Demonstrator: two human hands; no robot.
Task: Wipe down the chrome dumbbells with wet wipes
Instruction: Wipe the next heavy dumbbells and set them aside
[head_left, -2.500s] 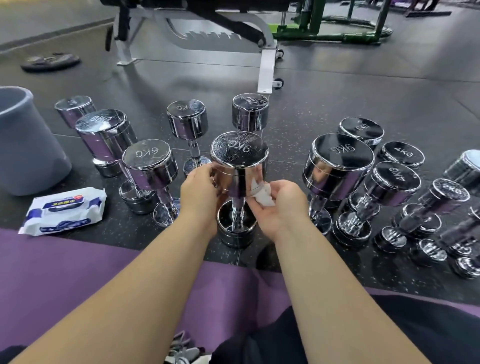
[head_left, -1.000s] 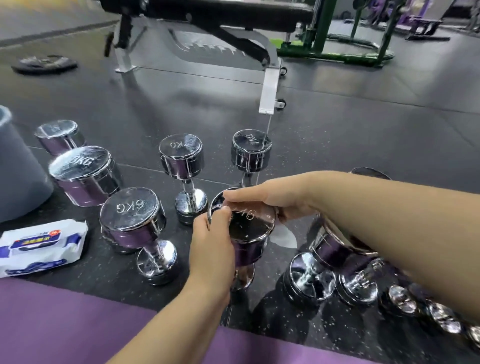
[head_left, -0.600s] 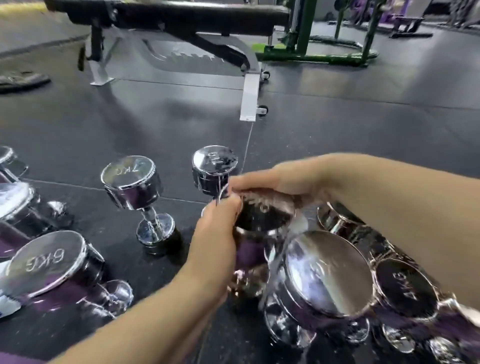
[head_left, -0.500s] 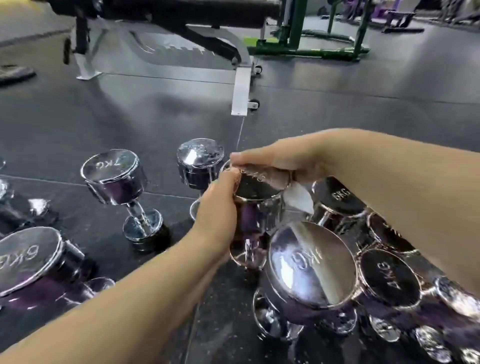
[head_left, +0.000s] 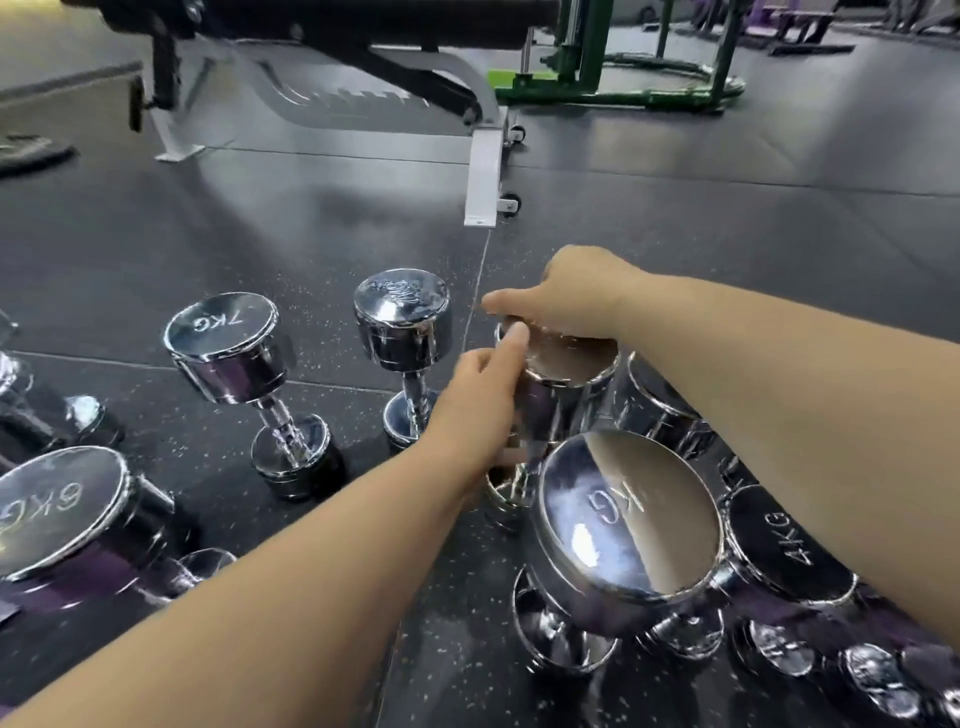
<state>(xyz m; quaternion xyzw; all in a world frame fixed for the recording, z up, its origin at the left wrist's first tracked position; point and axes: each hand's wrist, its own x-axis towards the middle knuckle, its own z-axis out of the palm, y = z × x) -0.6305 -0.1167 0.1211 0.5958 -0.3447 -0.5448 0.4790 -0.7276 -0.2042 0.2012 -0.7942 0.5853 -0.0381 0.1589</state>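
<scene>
GYM FLOOR: A person's right hand (head_left: 570, 297) curls down over the top face of an upright chrome dumbbell (head_left: 571, 366), fingers hooked on its rim. The left hand (head_left: 480, 402) wraps the side of the same round upper head, thumb raised to the edge. Both hands hold the weight. No wet wipe shows in either, and whether one lies under the right palm cannot be told. The dumbbell stands on end on the dark speckled rubber floor (head_left: 311, 249), just right of the seam between floor mats. Its lower head is too blurred to confirm contact with the floor. Just beside it, nearer the camera, stands a larger mirror-bright chrome dumbbell stamped 5KG (head_left: 623, 519), and a chrome dumbbell stamped 4KG (head_left: 784, 540) crowds in at the right. A chrome dumbbell marked 7KG (head_left: 223, 343) stands well apart on the left. The danger probably lies in that crowding. Polished steel dampened by wiping is likely slick, and a slip of either hand could tip the weight into its neighbours, topple them in turn, or pinch fingers between the heads. Pushing sideways at the top, rather than straight down, would be the likely cause.
</scene>
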